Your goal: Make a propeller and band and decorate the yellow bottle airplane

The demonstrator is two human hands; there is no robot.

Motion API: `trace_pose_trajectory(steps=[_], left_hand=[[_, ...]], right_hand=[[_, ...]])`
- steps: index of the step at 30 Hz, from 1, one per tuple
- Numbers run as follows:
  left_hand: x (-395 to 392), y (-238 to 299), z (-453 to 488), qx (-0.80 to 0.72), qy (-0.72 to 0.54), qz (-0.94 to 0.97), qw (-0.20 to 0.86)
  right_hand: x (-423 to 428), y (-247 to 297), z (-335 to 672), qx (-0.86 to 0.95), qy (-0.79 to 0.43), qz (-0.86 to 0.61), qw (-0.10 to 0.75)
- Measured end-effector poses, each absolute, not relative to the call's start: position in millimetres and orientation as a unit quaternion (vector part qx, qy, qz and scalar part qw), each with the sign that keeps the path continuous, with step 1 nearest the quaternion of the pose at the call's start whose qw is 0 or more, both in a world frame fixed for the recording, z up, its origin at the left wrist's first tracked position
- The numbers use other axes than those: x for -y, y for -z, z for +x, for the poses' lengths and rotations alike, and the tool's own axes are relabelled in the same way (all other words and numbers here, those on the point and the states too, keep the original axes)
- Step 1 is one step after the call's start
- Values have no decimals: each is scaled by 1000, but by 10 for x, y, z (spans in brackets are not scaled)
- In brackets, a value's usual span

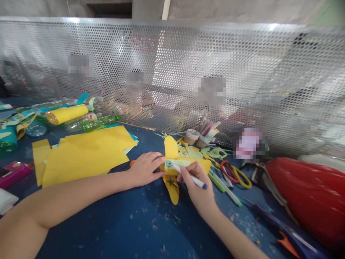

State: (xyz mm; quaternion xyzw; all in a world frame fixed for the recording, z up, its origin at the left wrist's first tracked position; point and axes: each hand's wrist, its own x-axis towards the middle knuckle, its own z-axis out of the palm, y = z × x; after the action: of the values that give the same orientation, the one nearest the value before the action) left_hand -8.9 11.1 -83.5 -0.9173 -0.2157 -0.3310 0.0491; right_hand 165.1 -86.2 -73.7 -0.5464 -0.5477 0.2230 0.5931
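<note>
A yellow paper plane [180, 164] lies on the blue table [129, 223], with one wing raised at the back and another wing with a drawn star toward me. My left hand [145, 168] presses on the plane's left end, fingers curled over it. My right hand [196, 183] pinches a white pen with a blue cap [190, 176]. The pen's tip rests on a pale green strip on the plane's body.
Yellow paper sheets [86, 153] lie at the left. Behind them are a yellow roll [66, 114] and clear bottles [94, 122]. Scissors with red and yellow handles [235, 174] and a red shiny object [309, 194] are at the right. A perforated metal screen [188, 64] stands behind the table.
</note>
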Motion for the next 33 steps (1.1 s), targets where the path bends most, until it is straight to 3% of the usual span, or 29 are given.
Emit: trace_pose_trajectory(steps=[33], left_hand=[[-110,840,-87,220,324,-919,37]], right_hand=[[879,711,1659,556,-205,-556,583]])
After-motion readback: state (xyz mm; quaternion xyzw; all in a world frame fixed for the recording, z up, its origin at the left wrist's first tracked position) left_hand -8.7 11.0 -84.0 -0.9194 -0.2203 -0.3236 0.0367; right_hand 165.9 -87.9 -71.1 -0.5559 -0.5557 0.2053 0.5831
